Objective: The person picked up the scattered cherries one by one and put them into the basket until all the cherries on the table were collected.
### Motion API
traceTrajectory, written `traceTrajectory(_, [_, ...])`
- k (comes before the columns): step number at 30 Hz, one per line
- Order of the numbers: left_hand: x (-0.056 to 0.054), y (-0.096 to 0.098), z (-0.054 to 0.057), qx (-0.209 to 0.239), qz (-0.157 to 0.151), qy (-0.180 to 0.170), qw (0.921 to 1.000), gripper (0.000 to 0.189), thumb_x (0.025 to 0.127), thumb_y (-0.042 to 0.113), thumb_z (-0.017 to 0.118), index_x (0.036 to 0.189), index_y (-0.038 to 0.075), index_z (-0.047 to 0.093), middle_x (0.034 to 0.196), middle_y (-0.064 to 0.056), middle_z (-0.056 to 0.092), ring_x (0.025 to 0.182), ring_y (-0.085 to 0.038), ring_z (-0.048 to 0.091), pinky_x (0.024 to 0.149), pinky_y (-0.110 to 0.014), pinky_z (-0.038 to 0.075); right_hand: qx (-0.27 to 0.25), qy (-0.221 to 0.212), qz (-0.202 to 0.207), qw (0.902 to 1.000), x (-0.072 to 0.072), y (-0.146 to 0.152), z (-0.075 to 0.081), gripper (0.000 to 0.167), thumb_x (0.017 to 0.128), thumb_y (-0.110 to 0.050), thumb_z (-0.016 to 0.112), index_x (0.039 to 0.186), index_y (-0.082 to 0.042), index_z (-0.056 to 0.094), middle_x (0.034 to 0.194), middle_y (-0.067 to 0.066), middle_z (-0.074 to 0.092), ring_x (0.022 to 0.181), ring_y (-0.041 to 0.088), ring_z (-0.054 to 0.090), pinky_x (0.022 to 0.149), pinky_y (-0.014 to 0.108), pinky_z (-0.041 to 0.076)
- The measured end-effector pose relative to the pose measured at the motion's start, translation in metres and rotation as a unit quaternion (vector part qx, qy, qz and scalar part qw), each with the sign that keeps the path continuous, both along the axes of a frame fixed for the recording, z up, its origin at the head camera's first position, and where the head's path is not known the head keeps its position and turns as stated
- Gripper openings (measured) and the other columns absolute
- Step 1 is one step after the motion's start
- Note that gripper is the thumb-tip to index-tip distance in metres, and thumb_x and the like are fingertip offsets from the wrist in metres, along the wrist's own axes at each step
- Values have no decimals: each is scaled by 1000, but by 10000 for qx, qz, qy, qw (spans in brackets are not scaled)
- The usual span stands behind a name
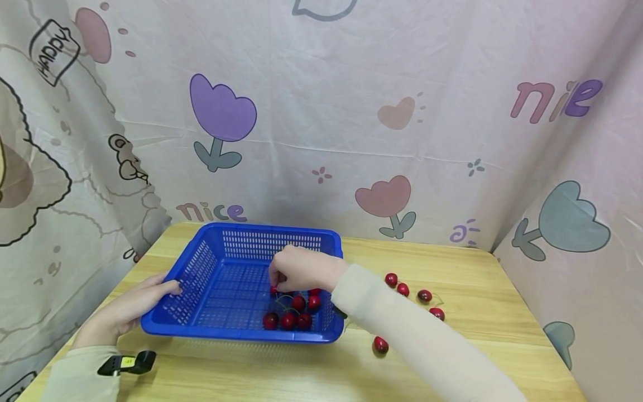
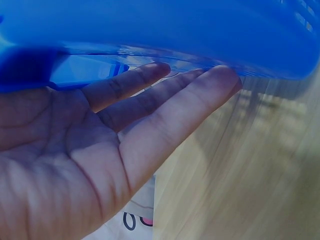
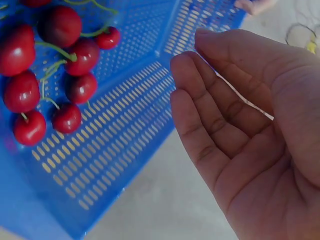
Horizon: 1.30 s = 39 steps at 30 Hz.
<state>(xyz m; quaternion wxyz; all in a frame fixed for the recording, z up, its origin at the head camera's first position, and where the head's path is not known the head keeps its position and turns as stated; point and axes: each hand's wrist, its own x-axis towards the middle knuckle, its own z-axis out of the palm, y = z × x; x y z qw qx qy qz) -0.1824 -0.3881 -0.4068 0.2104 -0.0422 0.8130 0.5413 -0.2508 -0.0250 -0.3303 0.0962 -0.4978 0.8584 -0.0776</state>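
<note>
A blue plastic basket [image 1: 231, 336] with slotted walls stands tilted on the table. My left hand [image 1: 133, 304] holds its left side, thumb over the rim and fingers [image 2: 195, 105] extended against the outside beneath. Several dark red cherries [image 1: 288, 320] with green stems lie in the basket's right part. Over them is my right hand [image 1: 306, 268], reaching inside with a cherry [image 1: 273, 290] just under its fingertips. From the right wrist view, that hand's fingers [image 3: 190, 112] are loosely bent with nothing between them, and the cherries [image 3: 82, 57] lie apart from it.
Loose cherries [image 1: 424, 296] lie on the wooden table [image 1: 482, 340] to the right of the basket, one cherry [image 1: 380, 345] nearer the front beside the right forearm. A printed curtain [image 1: 311, 128] hangs behind the table and along both sides.
</note>
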Motion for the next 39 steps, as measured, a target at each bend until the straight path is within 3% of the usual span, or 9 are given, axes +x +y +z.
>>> traceTrajectory(9, [1,1,-1,150,-42,-41,9999,76,106,19,42,164,-12,6,121,-16,71,101,-26,74,84,-45,65,-638,-235,-252,9974,-7,39,18,5,96,-8,77,98,-9,82,94,1,80,80,6,69,75,17,56])
traceTrajectory(19, [0,-1,-4,96,-6,-101,9999,77,107,21,42,165,-11,4,123,-18,70,102,-26,73,85,-45,65,-1113,-384,-747,9902,-18,91,16,5,95,-9,78,99,-9,81,92,0,79,78,2,67,76,17,57])
traceTrajectory(26, [0,-2,-5,74,-7,-136,9999,77,108,22,41,166,-11,3,124,-17,70,102,-25,73,85,-45,65,-1114,-401,-1141,9864,-25,117,12,6,95,-13,80,99,-9,81,91,-2,80,78,2,70,76,18,59])
traceTrajectory(32, [1,-4,-5,286,-146,-104,9994,75,109,21,39,165,-12,2,115,-13,72,99,-25,75,83,-44,66,-1025,-523,-1235,9856,-29,128,10,3,96,-12,79,94,-10,80,87,-2,78,76,4,69,75,19,59])
traceTrajectory(39, [-1,-3,-1,203,-94,-103,9997,75,109,22,40,165,-11,3,118,-14,71,100,-25,75,84,-45,66,-808,-637,-1384,9850,-26,133,8,5,96,-10,79,91,-11,81,83,-5,77,74,4,68,74,21,59])
